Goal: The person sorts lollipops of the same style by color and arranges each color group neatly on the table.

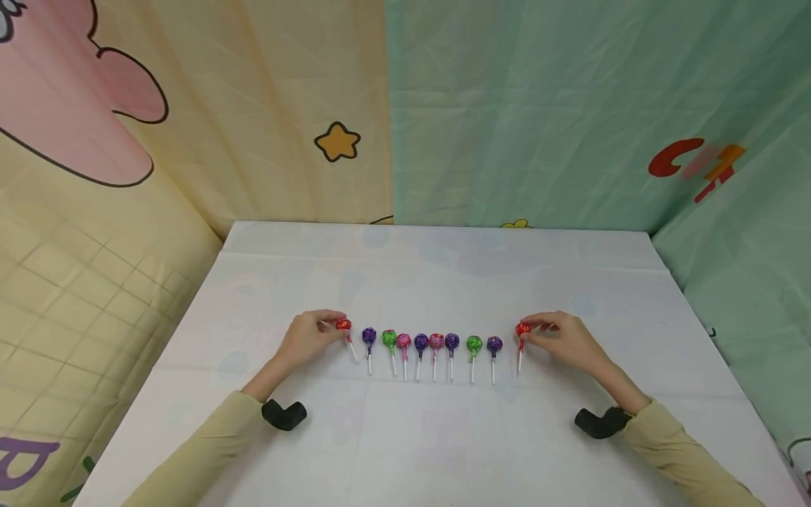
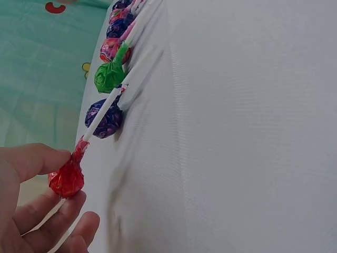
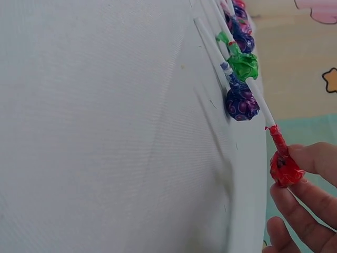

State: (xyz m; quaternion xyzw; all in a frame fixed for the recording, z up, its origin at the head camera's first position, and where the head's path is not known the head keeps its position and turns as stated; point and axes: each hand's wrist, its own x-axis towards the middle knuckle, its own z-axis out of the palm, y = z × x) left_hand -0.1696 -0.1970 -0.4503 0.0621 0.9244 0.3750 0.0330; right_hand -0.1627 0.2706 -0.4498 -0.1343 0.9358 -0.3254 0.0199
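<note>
At the left end of a row of wrapped lollipops, my left hand (image 1: 310,338) pinches a red lollipop (image 2: 67,176) by its head, thumb on one side and fingertips on the other. My right hand (image 1: 566,339) grips another red lollipop (image 3: 286,167) the same way at the right end. Between them lie several lollipops with white sticks toward me. A purple one (image 1: 369,336) is nearest the left hand, and a second purple one (image 1: 494,344) is nearest the right. Green lollipops (image 1: 474,344) and pink lollipops (image 1: 436,341) lie among other purple ones.
The row lies across a white-covered table (image 1: 405,451). Behind it hangs a curtain (image 1: 538,105), yellow on the left and green on the right, with cartoon prints. Each wrist wears a black strap mount (image 1: 284,415) near the cuff.
</note>
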